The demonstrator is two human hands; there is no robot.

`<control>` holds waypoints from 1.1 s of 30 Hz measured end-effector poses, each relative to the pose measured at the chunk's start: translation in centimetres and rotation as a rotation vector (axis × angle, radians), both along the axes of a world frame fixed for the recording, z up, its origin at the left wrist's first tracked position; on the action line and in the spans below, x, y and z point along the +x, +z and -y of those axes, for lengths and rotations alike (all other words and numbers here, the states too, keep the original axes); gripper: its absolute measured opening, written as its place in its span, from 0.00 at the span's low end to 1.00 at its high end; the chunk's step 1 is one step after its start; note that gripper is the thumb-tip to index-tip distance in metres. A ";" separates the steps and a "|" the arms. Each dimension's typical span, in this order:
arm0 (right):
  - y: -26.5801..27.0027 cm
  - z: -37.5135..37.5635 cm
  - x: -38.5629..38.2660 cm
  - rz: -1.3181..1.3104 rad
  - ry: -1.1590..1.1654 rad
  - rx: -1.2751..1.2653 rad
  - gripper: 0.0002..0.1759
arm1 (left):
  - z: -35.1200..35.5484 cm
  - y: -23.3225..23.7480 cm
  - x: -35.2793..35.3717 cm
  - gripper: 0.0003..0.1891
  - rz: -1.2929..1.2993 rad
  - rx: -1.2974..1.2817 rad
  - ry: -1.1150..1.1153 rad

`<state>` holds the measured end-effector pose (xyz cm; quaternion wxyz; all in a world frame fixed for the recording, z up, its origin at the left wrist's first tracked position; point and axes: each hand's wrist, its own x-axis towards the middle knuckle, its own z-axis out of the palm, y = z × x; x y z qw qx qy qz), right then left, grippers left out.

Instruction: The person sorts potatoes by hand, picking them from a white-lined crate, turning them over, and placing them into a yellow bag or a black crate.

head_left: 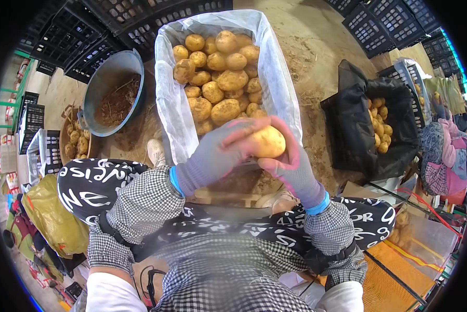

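Note:
A pale yellow potato [271,143] is between my two gloved hands, in front of the near end of a lined crate. My right hand [300,169], in a grey glove with pink fingers, curls around its far and right sides. From the left, my left hand [212,156] wraps its fingers over the potato's top and left side; they are slightly blurred. Just beyond my hands stands the crate with a white cloth liner [166,88], holding several soil-marked potatoes [212,92].
A blue-grey basin [101,78] with soil stands left of the crate, near a basket of potatoes [77,143]. At right is a black-lined crate [347,114] with potatoes. Black plastic crates [384,26] are stacked behind. A person [444,151] is at the far right.

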<state>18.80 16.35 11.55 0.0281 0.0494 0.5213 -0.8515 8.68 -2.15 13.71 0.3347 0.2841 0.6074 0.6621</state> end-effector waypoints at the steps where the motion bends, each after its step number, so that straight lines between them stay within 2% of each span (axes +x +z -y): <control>1: 0.0 0.1 0.1 0.046 0.012 -0.015 0.46 | 0.2 0.2 -0.1 0.29 0.060 -0.004 0.001; 3: 0.4 -0.1 0.1 0.135 0.033 -0.041 0.47 | 0.2 0.8 -0.7 0.27 0.176 -0.007 0.000; 6: 1.3 0.0 -0.4 0.034 -0.020 -0.043 0.56 | -0.2 1.9 0.5 0.23 0.306 -0.015 0.066; 9: -0.7 0.5 -0.4 -0.043 -0.056 0.171 0.56 | -0.5 0.6 0.5 0.21 -0.348 -0.110 0.122; 12: -0.3 0.3 0.0 0.080 0.021 0.020 0.56 | 0.1 0.7 0.9 0.21 0.203 0.090 0.100; 15: -0.6 -0.1 0.0 0.061 0.053 0.107 0.55 | 0.0 1.2 -0.1 0.19 -0.060 -0.053 0.077; 18: -1.6 -0.3 0.0 -0.047 0.042 0.224 0.56 | -0.3 0.6 0.2 0.16 -0.543 -0.090 0.022; 21: -0.8 -0.3 0.1 0.009 0.077 0.251 0.54 | 0.0 0.1 0.5 0.13 0.100 0.034 0.118; 24: 1.5 -0.1 0.3 0.160 0.150 -0.383 0.45 | 0.5 0.9 -1.3 0.12 0.505 0.015 0.330; 25: 1.6 -0.1 0.2 0.158 0.143 -0.431 0.44 | 1.0 0.4 -1.7 0.13 0.363 0.059 0.256; 28: 1.5 0.0 0.3 0.161 0.114 -0.528 0.42 | -0.2 0.8 -0.1 0.15 0.058 0.076 0.300; 30: 1.5 0.3 0.4 0.170 0.089 -0.526 0.41 | -0.9 1.9 0.7 0.12 -0.373 0.017 0.279; 31: 2.6 0.4 -0.2 0.132 0.157 -0.505 0.41 | -0.9 2.3 0.9 0.10 -0.590 -0.015 0.265; 33: 4.8 0.6 -1.2 0.060 0.251 -0.472 0.40 | -0.6 1.9 0.7 0.11 -0.610 -0.007 0.183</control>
